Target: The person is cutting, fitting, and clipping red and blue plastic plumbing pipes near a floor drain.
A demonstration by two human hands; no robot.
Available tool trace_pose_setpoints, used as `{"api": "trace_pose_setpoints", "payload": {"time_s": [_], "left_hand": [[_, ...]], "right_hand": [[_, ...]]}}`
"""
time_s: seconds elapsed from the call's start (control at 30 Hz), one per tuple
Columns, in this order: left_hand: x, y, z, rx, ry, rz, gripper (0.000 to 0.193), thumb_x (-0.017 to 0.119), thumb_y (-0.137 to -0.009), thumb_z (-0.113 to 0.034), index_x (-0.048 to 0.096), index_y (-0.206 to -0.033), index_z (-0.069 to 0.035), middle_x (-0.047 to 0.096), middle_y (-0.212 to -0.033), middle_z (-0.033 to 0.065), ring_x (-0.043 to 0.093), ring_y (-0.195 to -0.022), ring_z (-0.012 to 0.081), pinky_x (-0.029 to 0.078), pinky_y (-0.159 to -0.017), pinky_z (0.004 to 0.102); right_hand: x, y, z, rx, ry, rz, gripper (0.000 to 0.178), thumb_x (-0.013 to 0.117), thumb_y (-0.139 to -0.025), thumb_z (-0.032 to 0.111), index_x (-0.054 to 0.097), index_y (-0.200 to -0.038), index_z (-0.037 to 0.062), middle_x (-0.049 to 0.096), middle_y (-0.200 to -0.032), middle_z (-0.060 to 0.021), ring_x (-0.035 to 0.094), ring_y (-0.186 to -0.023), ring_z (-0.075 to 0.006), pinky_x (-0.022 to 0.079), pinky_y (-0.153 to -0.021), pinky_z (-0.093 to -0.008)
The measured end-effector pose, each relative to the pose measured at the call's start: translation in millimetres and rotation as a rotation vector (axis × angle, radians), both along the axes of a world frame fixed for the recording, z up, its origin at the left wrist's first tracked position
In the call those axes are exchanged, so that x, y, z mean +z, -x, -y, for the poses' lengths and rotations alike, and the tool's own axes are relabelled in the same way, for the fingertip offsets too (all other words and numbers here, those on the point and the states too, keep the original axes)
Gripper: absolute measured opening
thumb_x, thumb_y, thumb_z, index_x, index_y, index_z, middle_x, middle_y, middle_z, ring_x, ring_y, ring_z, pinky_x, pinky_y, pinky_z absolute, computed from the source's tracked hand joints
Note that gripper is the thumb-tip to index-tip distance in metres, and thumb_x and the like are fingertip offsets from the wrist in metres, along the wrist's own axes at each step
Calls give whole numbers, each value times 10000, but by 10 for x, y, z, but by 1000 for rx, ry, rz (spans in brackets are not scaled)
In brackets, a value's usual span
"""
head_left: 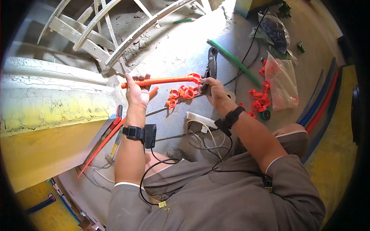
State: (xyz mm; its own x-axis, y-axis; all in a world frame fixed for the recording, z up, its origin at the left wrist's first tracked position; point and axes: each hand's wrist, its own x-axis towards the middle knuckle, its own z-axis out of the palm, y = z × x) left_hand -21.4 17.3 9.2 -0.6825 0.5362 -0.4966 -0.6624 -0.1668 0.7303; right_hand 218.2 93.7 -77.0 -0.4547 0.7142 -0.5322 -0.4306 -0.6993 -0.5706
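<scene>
My left hand [138, 92] is closed around the near-left end of a short orange plastic pipe [163, 81], held level above the floor. At the pipe's right end sits an orange ring-shaped pipe clip [195, 78], and the fingers of my right hand [217, 94] are closed on it. Black-handled pliers or cutters [211, 63] show just behind my right fingers; I cannot tell whether they touch the hand. Below the pipe, several more orange clips [185, 92] lie in a small group on the floor. Another orange pipe [152, 92] slants beneath my left wrist.
A white power strip [201, 119] with cables lies before my knees. A red-handled saw [116, 117] rests by the yellow ledge [50, 142]. To the right are a green pipe [235, 61], loose orange clips [261, 102] and a clear plastic bag [284, 82]. A wooden frame [83, 32] stands far left.
</scene>
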Motion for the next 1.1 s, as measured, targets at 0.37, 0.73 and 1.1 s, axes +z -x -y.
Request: {"api": "trace_pose_setpoints", "payload": {"time_s": [0.37,0.73,1.1], "left_hand": [[19,-128,47,-149,532,-2082,578,755,-663,-191,531,-1185,-85,552,-1138,106,500,-1089,333,216,-1061,556],[-448,-427,138,-948,539,-1756,328,562,-879,-309,595,-1036,-23,628,-901,191,604,-827,378,485,-735,431],[-548,-227,27,-1100,646,-1235,403,486,-899,-383,607,-855,-1,558,-625,126,542,-606,230,429,-604,364]], "right_hand": [[-1,-44,-73,-13,5,158,134,628,-808,37,612,-921,-34,632,-751,-92,620,-604,-191,517,-564,-308],[80,10,-48,25,100,166,233,665,-808,143,627,-956,-32,632,-751,-95,618,-627,-193,505,-609,-330],[85,-122,400,1085,-468,503,588,543,-707,104,427,-1281,51,523,-658,-81,516,-523,-185,410,-448,-340]]}}
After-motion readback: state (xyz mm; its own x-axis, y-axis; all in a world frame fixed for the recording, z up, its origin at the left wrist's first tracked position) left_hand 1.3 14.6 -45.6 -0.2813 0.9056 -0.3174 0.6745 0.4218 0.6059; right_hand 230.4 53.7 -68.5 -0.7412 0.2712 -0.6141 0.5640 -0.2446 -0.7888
